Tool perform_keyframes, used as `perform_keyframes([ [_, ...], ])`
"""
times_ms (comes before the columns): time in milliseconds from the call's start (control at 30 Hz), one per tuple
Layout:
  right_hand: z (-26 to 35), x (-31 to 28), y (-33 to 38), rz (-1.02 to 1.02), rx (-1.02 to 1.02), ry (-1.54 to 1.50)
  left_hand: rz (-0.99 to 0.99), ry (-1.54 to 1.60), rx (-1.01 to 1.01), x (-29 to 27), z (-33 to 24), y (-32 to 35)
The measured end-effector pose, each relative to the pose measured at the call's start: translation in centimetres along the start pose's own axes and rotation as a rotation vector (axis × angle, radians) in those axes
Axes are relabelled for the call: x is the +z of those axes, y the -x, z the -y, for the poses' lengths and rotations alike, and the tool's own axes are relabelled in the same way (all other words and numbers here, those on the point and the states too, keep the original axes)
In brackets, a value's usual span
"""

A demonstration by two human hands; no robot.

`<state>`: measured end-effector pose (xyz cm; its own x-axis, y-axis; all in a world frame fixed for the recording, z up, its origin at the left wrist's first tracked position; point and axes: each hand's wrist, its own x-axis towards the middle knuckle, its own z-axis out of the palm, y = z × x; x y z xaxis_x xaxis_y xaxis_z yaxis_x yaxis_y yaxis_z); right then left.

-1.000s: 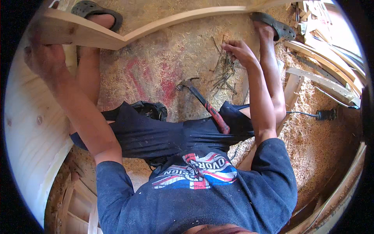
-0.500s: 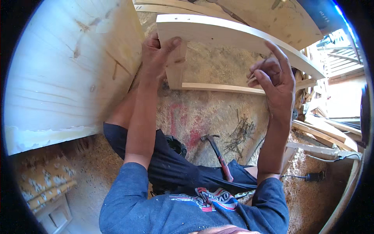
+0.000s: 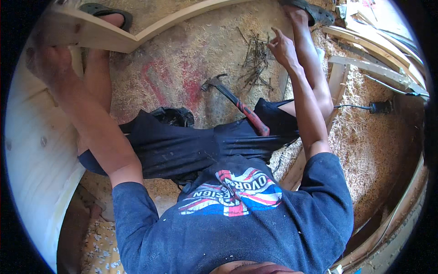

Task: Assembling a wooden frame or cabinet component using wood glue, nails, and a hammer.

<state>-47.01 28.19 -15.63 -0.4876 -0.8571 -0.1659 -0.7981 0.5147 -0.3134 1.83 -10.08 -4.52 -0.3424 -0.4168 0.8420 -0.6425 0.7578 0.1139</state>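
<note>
At the upper left, my left hand (image 3: 51, 66) is closed on the corner end of a pale wooden frame (image 3: 107, 39); the hand is dim and blurred near the picture's rim. My right hand (image 3: 283, 49) is at the right edge of a loose pile of nails (image 3: 256, 59) on the floor. Its index finger stretches out, apart from the other fingers, and no held thing shows in it. A claw hammer (image 3: 237, 102) with a red and black handle lies with its head on the floor and its grip end against my dark shorts.
A large pale wooden panel (image 3: 34, 150) stands along the left. Sawdust covers the floor (image 3: 182, 59) around my legs. Wooden strips (image 3: 374, 52) are heaped at the upper right, near a black plug (image 3: 381, 107) on a cable. My feet wear dark clogs (image 3: 319, 16).
My view has tipped down toward my lap. My right hand has left the space beside the frame and come down to the nails. The left hand still holds the frame.
</note>
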Motion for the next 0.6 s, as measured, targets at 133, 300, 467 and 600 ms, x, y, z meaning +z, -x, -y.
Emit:
perform_keyframes([
  [133, -0.2, 0.8, 1.4, 0.029, -0.14, 0.045, -0.091, 1.205, -0.679, -0.4, -0.3, -0.6],
  [300, 0.4, 5.0, 3.6, 0.261, -0.422, 0.231, -0.282, 1.381, -0.708, -0.1, -2.8, -1.2],
  [467, -0.5, 4.9, 3.0, 0.231, -0.523, 0.265, -0.012, 0.641, -0.382, 0.5, -1.8, -0.9],
  [600, 1.0, 1.4, 0.8, 0.345, -0.443, 0.458, 0.047, 0.44, -0.426, -0.8, -1.9, -0.2],
])
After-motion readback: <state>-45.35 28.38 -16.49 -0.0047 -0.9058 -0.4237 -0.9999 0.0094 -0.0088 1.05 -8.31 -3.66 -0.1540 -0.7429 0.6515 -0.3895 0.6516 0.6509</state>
